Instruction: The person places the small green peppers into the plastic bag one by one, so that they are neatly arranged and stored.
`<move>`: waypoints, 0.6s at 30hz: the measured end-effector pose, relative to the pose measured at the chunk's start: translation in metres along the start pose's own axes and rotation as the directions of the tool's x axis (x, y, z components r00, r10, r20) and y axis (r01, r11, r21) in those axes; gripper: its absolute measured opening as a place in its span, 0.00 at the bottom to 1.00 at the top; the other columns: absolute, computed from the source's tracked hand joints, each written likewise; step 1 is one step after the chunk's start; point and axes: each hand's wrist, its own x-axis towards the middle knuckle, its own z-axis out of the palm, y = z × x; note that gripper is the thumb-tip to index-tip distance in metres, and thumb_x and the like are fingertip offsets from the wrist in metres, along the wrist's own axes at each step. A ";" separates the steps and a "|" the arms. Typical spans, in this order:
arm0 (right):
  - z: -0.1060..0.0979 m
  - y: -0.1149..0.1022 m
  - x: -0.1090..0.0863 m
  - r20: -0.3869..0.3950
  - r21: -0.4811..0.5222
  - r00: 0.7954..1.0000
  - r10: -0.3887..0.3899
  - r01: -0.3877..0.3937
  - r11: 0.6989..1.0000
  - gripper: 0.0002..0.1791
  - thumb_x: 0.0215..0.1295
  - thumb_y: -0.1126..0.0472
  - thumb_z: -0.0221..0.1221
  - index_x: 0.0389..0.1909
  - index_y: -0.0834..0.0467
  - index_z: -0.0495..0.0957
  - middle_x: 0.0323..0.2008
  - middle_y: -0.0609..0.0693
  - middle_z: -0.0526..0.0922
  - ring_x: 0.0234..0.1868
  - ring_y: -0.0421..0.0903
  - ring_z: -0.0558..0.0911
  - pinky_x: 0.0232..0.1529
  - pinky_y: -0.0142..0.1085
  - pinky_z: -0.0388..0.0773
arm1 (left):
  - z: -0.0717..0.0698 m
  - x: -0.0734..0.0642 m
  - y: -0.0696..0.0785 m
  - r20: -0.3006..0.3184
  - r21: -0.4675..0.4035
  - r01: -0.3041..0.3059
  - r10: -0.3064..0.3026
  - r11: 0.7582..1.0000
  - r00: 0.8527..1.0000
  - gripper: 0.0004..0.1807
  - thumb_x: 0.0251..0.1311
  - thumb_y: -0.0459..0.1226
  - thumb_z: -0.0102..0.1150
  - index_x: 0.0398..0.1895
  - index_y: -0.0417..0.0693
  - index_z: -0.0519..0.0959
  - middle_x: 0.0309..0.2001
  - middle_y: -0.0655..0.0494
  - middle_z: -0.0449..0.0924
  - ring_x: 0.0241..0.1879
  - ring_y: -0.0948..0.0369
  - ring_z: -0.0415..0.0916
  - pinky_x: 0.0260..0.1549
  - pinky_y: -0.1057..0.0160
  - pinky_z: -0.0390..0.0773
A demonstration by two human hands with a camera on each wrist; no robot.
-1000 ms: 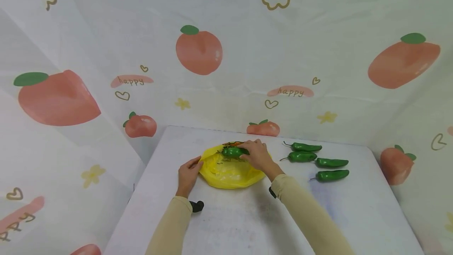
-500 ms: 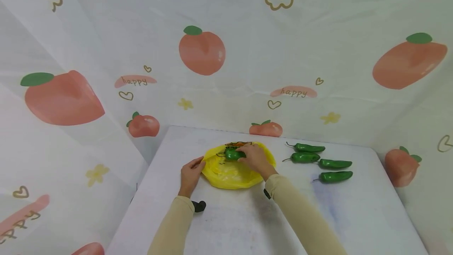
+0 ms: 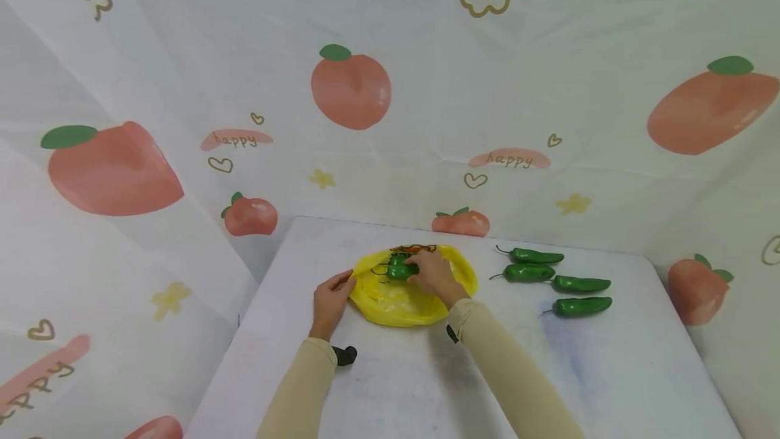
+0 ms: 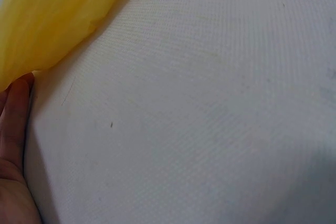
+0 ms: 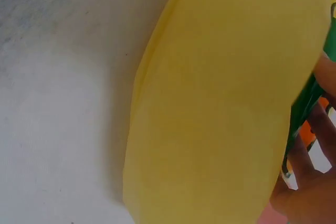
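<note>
A yellow plastic bag lies on the table with its mouth spread wide. At the bag's left rim, my left hand pinches the edge between thumb and fingers; the left wrist view shows these fingers at the yellow film. My right hand reaches into the mouth and grips a green chili pepper, whose right part is hidden by the fingers. More than one thin stem shows at the left end. In the right wrist view the pepper lies along the fingers, behind the bag's side.
Several green chili peppers lie on the white table to the right of the bag, stems pointing left. A white cloth with printed fruit hangs behind and at both sides. Dark straps show by both wrists.
My right hand has moved slightly down and left relative to the bag, carrying the pepper deeper into its mouth. The left hand keeps its place at the rim.
</note>
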 end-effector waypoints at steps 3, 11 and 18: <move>0.001 0.001 0.001 0.012 0.018 1.000 0.007 -0.007 1.000 0.22 0.64 0.55 0.69 0.59 0.48 0.84 0.63 0.54 0.80 0.66 0.62 0.74 0.66 0.61 0.73 | 0.000 0.000 0.000 -0.002 -0.004 -0.004 0.004 1.000 1.000 0.18 0.66 0.49 0.65 0.57 0.59 0.85 0.56 0.55 0.86 0.51 0.59 0.83 0.54 0.60 0.85; 0.002 -0.001 0.002 0.017 0.050 1.000 0.000 -0.001 0.999 0.21 0.63 0.56 0.70 0.57 0.50 0.84 0.59 0.56 0.80 0.60 0.59 0.75 0.64 0.58 0.74 | 0.000 0.000 -0.001 -0.001 0.000 -0.019 0.019 1.000 1.000 0.18 0.66 0.49 0.65 0.56 0.59 0.86 0.56 0.55 0.86 0.51 0.58 0.83 0.53 0.62 0.85; 0.003 -0.001 0.003 0.016 0.071 1.000 0.022 -0.024 0.997 0.23 0.63 0.55 0.70 0.59 0.50 0.83 0.61 0.57 0.78 0.61 0.59 0.73 0.66 0.58 0.72 | 0.000 0.000 0.000 -0.005 0.000 -0.017 0.017 1.000 1.000 0.17 0.66 0.48 0.65 0.56 0.58 0.86 0.56 0.55 0.87 0.51 0.58 0.84 0.53 0.62 0.85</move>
